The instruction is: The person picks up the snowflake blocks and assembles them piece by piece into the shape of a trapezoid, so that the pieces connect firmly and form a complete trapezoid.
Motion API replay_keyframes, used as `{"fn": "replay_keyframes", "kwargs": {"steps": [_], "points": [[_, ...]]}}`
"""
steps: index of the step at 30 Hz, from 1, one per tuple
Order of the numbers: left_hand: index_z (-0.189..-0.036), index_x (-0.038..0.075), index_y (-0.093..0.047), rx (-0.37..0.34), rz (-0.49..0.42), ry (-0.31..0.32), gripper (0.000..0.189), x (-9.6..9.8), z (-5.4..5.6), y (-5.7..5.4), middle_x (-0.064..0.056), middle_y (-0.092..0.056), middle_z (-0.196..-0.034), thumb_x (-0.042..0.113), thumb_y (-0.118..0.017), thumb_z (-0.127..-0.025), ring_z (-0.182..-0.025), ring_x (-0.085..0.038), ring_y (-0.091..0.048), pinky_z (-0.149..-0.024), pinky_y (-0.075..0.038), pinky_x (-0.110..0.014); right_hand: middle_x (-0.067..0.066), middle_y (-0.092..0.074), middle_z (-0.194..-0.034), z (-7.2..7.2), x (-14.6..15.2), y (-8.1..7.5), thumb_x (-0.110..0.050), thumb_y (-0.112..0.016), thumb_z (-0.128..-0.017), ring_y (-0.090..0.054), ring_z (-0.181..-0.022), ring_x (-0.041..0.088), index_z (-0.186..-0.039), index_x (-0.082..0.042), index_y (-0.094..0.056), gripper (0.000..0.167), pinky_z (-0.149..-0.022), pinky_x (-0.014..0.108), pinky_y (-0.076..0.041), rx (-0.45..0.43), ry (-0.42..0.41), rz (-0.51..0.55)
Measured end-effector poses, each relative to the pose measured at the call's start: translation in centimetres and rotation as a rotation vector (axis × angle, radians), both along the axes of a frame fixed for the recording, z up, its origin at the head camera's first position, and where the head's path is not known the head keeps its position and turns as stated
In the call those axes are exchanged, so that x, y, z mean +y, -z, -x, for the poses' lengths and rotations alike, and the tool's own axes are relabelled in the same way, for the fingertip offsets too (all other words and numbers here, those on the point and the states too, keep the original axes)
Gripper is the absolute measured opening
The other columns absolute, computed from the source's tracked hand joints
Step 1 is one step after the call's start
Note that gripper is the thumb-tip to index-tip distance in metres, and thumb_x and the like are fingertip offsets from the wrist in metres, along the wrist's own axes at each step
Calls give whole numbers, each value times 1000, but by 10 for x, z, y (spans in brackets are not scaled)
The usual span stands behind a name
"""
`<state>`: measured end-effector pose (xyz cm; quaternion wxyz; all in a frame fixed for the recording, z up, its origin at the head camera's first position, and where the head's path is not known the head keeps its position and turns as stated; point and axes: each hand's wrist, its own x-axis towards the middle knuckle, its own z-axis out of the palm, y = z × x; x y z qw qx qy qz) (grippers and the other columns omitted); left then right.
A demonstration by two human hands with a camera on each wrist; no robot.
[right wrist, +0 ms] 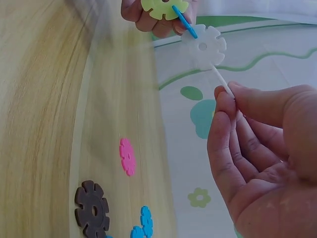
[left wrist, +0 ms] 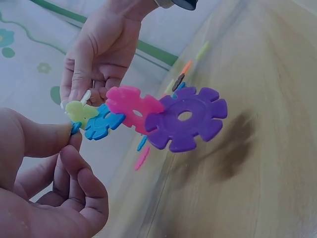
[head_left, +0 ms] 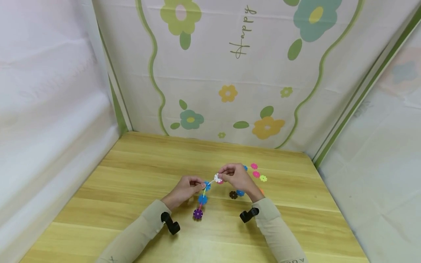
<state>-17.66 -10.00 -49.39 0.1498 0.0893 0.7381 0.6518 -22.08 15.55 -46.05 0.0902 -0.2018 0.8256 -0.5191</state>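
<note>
A chain of slotted plastic snowflake discs hangs between the two hands over the table. From its lower end run a purple disc [left wrist: 205,114], a pink disc [left wrist: 121,101], a blue disc [head_left: 203,199], a yellow-green disc [right wrist: 156,7], another blue disc [head_left: 207,186] and a white disc [right wrist: 213,47]. The left hand [head_left: 184,190] pinches the upper blue disc between thumb and finger. A second white disc [right wrist: 224,83], seen edge-on in the right wrist view, is slotted into the first; the right hand [head_left: 239,179] pinches it by its edge.
Loose discs lie on the wooden table [head_left: 158,157] around the right hand: a brown disc [head_left: 233,195], a blue disc [head_left: 241,193], pink discs [head_left: 256,174] and a yellow disc [head_left: 263,178]. An orange disc [head_left: 262,191] is partly hidden by the right wrist. Printed cloth [head_left: 204,69] hangs behind.
</note>
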Motion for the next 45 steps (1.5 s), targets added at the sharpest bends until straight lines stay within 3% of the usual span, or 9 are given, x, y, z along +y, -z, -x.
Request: {"fn": "replay_keyframes", "kwargs": {"steps": [7,13,20,24,28,33,37,45], "points": [[-109,-2,-74,10,-5,5,18,1,1,1,-7,-71,-99,14,-69,-104,-87,-19,-58,-78,-53,-28,8,-77,-91,-2,-2,3,-17,-75,-100,-72,-92,51,-104,-8,-77,10,-82,61,-61,-41,24,34],[-107,-2,-76,28,16,-40,15,3,1,3,-11,-73,-101,12,-68,-104,-86,-17,-60,-77,-54,-27,14,-77,-92,-4,-8,5,-14,-76,-98,-72,-91,53,-103,-3,-77,11,-80,59,-62,-33,35,67],[-105,2,-78,64,29,-60,14,3,1,3,-10,-76,-101,12,-69,-103,-84,-16,-63,-75,-54,-26,16,-79,-93,-1,-10,8,-13,-78,-97,-75,-86,44,-102,-3,-79,12,-77,51,-64,-30,64,75],[-104,4,-77,75,43,-32,12,2,0,1,-8,-75,-100,12,-69,-103,-85,-17,-63,-76,-56,-28,16,-79,-94,-3,-10,6,-15,-78,-98,-75,-88,46,-103,-4,-79,13,-77,52,-64,-25,37,65],[-104,6,-77,76,93,55,13,-2,2,-1,-7,-74,-100,16,-69,-104,-89,-20,-65,-83,-59,-35,14,-78,-93,-4,-6,1,-14,-76,-99,-73,-90,49,-103,-5,-79,10,-77,54,-63,-11,-30,22],[-117,6,-75,73,133,144,29,-3,9,-6,-11,-73,-111,31,-63,-108,-104,-26,-67,-95,-58,-44,9,-77,-93,-2,-4,-8,-17,-73,-101,-72,-91,48,-103,-10,-79,9,-80,57,-62,7,-119,-61],[-121,10,-74,58,118,134,32,8,16,-12,-10,-74,-115,37,-62,-108,-105,-23,-68,-99,-57,-45,8,-77,-96,0,-4,-11,-16,-70,-103,-71,-94,49,-106,-11,-80,11,-84,59,-61,-2,-170,-83],[-114,8,-76,89,78,118,21,19,19,-7,-9,-74,-105,25,-66,-107,-89,-17,-64,-80,-55,-30,14,-78,-102,6,0,-6,-19,-67,-106,-72,-97,49,-115,-6,-78,19,-88,61,-60,-13,-182,-87]]}}
